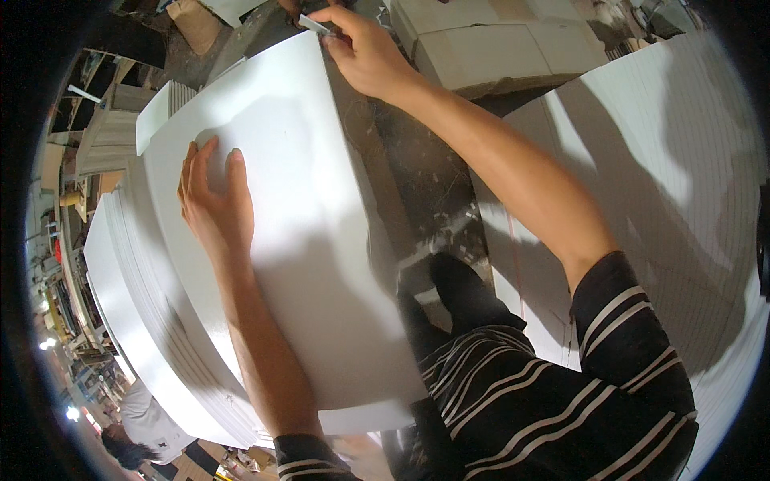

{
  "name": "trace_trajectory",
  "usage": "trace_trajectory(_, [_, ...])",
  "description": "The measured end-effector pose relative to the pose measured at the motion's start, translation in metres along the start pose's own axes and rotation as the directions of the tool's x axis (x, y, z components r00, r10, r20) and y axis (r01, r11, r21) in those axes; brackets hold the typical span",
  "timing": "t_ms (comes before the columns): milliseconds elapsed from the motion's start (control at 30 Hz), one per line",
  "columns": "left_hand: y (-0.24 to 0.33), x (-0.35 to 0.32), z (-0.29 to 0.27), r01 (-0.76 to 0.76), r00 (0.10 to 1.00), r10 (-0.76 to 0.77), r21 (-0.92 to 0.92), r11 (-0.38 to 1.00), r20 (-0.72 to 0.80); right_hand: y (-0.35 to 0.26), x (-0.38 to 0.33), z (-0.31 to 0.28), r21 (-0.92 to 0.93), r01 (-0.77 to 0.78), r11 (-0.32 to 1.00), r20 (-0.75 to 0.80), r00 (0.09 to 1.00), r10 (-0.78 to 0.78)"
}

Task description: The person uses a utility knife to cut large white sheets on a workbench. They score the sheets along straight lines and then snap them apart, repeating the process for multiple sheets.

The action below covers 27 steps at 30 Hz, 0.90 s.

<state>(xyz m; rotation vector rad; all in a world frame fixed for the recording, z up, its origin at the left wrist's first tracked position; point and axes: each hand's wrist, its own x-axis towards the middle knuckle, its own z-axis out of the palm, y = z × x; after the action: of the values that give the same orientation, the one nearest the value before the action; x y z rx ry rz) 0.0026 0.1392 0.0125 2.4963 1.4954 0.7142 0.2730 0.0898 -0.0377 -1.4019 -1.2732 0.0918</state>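
A large white board (pixel 313 200) lies on top of a stack of white sheets (pixel 136 321) in front of me. My left hand (pixel 212 200) presses flat on the board's left part, fingers together. My right hand (pixel 365 52) reaches to the board's far right corner and pinches a small thin blade-like tool (pixel 314 24) against the edge.
Another tall stack of white boards (pixel 666 184) stands to my right. Pale cardboard-coloured slabs (pixel 497 44) lie beyond it. The dark floor (pixel 425 184) between the stacks is littered with white offcuts. A person in a white shirt (pixel 148 425) is at lower left.
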Motion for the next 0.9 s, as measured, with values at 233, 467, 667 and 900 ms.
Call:
trace_trajectory(233, [-0.006,0.003,0.003,0.022,1.000,-0.022,0.023,1.000,0.010,-0.067,-0.090,-0.030,0.015,-0.078,0.997,0.283,0.957,0.071])
trace_trajectory(467, [-0.016,0.006,0.007,-0.046,0.999,0.047,0.032,0.998,-0.021,-0.138,-0.169,-0.041,-0.010,-0.030,1.000,0.246,0.969,0.031])
trace_trajectory(667, [-0.017,0.008,0.006,-0.047,0.999,0.047,0.017,0.999,-0.006,-0.165,-0.178,-0.047,-0.233,0.031,0.972,0.390,0.919,0.064])
trace_trajectory(900, [-0.017,0.009,0.007,-0.014,1.000,0.014,-0.001,1.000,-0.017,-0.174,-0.185,-0.079,-0.027,0.150,0.988,0.618,0.780,-0.101])
